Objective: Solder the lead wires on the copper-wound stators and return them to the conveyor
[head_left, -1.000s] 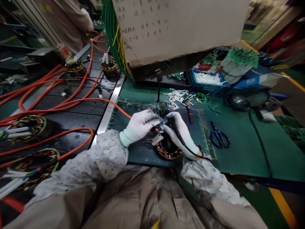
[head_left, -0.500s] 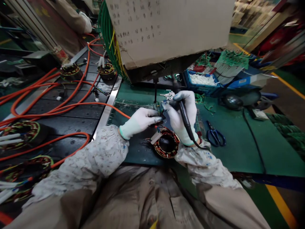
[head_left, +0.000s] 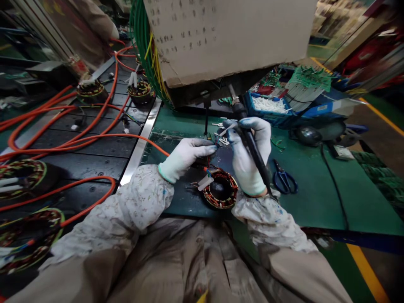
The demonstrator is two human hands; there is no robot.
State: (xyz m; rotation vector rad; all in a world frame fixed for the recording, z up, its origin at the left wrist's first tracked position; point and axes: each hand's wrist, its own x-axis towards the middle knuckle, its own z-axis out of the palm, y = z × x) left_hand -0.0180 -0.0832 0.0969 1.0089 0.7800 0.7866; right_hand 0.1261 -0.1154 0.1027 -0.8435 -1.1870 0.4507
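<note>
My left hand (head_left: 186, 156), in a white glove, is closed with thumb and fingers pinching thin wires (head_left: 208, 162) that run up from a stator (head_left: 233, 191). That ring with copper windings lies on the green mat just below, a white sleeve (head_left: 205, 182) on its leads. My right hand (head_left: 251, 155), also gloved, is wrapped round a black soldering iron (head_left: 252, 147), its metal end pointing up and away and its cord trailing toward my forearm. Between its thumb and forefinger shows a small white tube (head_left: 227, 129). What exactly the left fingertips cover is hidden.
Loose white tubes (head_left: 223, 140) lie beyond my hands; more fill a blue bin (head_left: 268, 105). Blue-handled scissors (head_left: 285, 181) rest to the right. A cardboard sheet (head_left: 230, 42) hangs ahead. Orange cables (head_left: 91, 139) and more stators (head_left: 28, 174) occupy the left side.
My right hand has drawn away to the right from the left one, and the iron's metal end now shows. The white tube in its fingers is now visible. My left hand has barely moved.
</note>
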